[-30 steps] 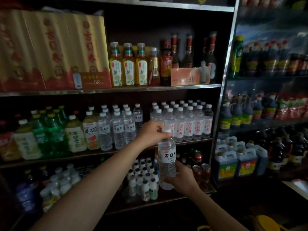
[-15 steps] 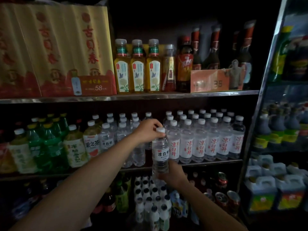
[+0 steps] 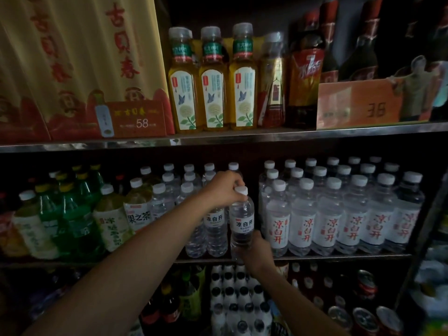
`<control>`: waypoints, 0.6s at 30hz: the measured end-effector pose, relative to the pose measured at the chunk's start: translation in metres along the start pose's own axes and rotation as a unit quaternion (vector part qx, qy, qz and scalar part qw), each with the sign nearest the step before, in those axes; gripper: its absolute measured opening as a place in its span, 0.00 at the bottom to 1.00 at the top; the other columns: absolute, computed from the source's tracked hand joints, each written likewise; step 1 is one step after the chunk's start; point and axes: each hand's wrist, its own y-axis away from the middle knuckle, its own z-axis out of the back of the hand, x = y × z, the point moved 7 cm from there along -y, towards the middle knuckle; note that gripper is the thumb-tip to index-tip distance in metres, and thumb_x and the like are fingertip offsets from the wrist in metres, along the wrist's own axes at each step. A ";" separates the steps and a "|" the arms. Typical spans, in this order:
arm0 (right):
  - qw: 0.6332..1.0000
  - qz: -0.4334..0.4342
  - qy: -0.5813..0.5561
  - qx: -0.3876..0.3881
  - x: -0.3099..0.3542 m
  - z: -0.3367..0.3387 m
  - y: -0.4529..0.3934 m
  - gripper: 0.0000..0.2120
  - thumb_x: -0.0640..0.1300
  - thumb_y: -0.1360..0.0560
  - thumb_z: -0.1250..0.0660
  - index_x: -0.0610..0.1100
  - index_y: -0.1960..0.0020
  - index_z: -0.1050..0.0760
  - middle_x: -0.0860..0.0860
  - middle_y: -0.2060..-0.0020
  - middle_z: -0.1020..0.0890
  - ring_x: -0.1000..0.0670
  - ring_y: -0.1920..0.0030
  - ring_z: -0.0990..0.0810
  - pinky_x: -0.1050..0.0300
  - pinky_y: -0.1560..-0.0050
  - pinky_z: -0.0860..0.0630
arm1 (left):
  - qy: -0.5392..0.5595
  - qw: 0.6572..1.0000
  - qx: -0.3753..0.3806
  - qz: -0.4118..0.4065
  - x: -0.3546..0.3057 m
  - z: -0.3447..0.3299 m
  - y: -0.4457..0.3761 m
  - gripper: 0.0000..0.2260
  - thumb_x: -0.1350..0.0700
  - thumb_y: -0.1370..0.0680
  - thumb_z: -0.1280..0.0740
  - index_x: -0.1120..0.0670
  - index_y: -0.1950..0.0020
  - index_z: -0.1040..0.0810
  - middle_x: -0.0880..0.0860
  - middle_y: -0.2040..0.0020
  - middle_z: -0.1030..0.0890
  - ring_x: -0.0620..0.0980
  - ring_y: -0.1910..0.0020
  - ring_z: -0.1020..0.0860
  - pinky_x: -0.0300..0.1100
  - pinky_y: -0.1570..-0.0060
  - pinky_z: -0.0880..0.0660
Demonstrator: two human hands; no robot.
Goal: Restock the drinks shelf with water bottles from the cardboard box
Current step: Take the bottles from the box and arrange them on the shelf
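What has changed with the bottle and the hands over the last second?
The water bottle has gone up and forward from below the shelf edge to the gap between the stocked rows. The left hand still pinches its cap and the right hand still holds its base. The stocked rows look untouched.

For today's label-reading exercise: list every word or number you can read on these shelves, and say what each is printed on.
"凉白开": black on the white label of the clear water bottle gripped by both hands.
"凉白开": red on the white-labelled clear bottles to its right.
"果之茶": on the yellowish tea bottle.
"58": red price card.
"38": orange price card.
"古贝春": yellow cartons.
Small print on the butterfly-labelled yellow bottles: too blurred.
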 end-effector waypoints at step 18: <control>0.998 0.012 0.066 -0.010 0.016 -0.018 -0.070 0.25 0.47 0.23 0.36 0.40 0.31 0.41 0.41 0.40 0.24 0.39 0.41 0.24 0.48 0.42 0.25 | -0.054 0.998 -0.002 0.009 0.032 0.015 -0.073 0.17 0.57 0.30 0.24 0.60 0.43 0.18 0.55 0.41 0.20 0.51 0.41 0.23 0.43 0.43 0.27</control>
